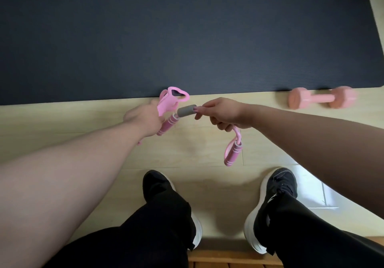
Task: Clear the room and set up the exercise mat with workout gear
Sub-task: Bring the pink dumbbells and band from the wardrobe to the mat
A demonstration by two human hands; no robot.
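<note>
— Tangles are the worry. On the left, the left hand (143,118) is clenched round a bunched loop of the pink resistance band (166,101), with one striped handle (167,124) poking out beneath. Pull now and that loop could knot tighter.
— And the middle?
— The grey foam sleeve (186,110) sits between the hands, above the floor (83,118), just near of the mat (187,39). The right hand (224,114) pinches the tube at the sleeve's end. If that pinch slips, the rubber snaps back (leftward, I'd judge).
— The second handle (233,153)?
— Dangling below the right hand, free to swing and catch. Further right, the pink dumbbell (321,98) lies against the mat's near edge; it could roll.
— What's hidden?
— The left fingertips, so how the loop is wound is unclear. The dumbbell is blurred, and the mat is cut off at the left.
</note>
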